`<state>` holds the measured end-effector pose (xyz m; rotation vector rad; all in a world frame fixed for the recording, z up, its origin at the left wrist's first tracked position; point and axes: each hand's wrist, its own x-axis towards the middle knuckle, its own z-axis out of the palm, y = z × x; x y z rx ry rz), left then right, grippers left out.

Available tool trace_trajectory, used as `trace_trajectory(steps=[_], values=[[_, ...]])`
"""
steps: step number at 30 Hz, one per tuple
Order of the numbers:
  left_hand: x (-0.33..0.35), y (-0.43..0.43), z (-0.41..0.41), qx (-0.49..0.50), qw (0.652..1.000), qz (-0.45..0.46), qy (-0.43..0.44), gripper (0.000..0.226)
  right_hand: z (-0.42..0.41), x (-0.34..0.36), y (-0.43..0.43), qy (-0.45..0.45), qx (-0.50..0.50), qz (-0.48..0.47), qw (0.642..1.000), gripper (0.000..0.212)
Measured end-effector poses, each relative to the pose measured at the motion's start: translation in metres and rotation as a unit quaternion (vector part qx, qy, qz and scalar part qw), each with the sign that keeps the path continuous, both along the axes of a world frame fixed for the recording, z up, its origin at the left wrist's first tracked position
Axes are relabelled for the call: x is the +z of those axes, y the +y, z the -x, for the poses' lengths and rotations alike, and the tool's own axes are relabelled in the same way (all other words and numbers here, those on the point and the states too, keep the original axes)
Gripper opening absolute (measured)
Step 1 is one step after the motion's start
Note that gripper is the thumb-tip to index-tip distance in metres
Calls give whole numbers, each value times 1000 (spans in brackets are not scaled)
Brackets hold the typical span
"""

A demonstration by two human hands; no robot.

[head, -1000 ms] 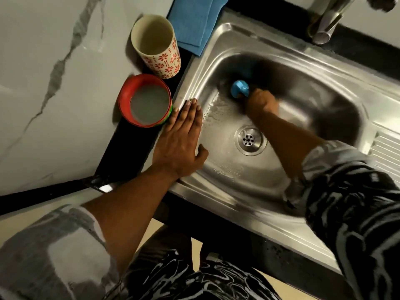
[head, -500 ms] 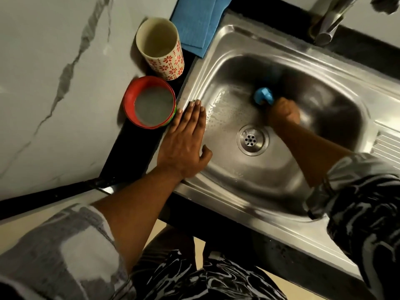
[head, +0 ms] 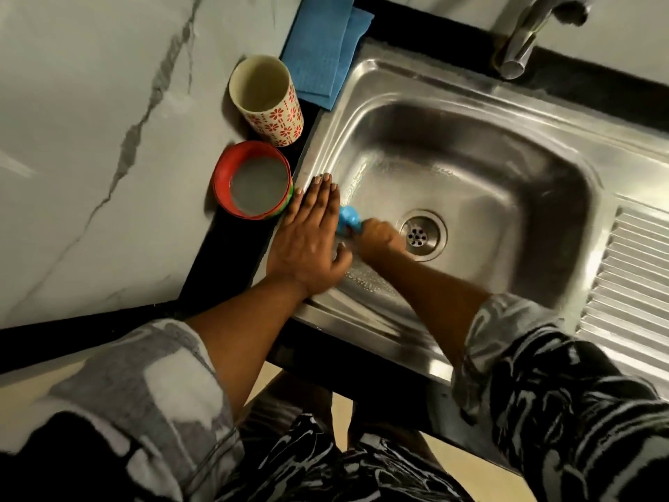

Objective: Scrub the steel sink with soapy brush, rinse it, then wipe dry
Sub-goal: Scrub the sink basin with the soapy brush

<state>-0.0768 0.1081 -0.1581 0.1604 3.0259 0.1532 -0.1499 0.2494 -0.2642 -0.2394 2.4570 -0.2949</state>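
A: Entry one, sink (head: 525, 182). Status?
B: Scrub stage, under way by my reading. Soapy beads (head: 365, 280) on the near-left wall. The far and right walls look dull and streaked, and I cannot tell if they have been scrubbed.

A: Entry two, brush (head: 348, 219).
B: Blue. Down in the basin at the left wall, between the drain (head: 421, 234) and the left rim. Bristles hidden.

A: Right grip (head: 380, 236)?
B: Clenched round the brush handle. Blurred, so likely mid-stroke.

A: Left grip (head: 307, 240)?
B: Released. Fingers straight, palm flat on the left rim, grasping nothing. Appears to be bracing.

A: Tap (head: 517, 45)?
B: At the far edge. No water seen running from it.

A: Cloth (head: 322, 48)?
B: Blue, folded, on the worktop (head: 90, 139) by the sink's far-left corner. No hand on it.

A: Sundries?
B: Cup (head: 268, 99), patterned and upright. Bowl (head: 253, 188), red, holding cloudy liquid, probably the soap mix. Both are on the worktop left of the sink, and the bowl is just beside the left grip.

A: Outstanding?
B: My judgement: the rest of the scrub, then the rinse and the wipe, neither yet begun.
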Motion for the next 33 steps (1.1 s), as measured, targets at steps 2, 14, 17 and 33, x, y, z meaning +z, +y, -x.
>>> trace_trajectory(steps=[2, 14, 17, 33], values=[[0, 0, 0, -4, 1000, -3, 3, 102, -25, 1, 3, -34, 31, -28, 999, 31], [46, -10, -40, -19, 978, -197, 59, 92, -27, 94, 38, 101, -218, 123, 963, 49], [53, -34, -78, 13, 978, -187, 92, 94, -25, 150, 35, 173, -195, 190, 947, 48], [56, -89, -96, 50, 999, -9, 13, 95, -14, 207, -128, 203, 102, -2, 974, 51]])
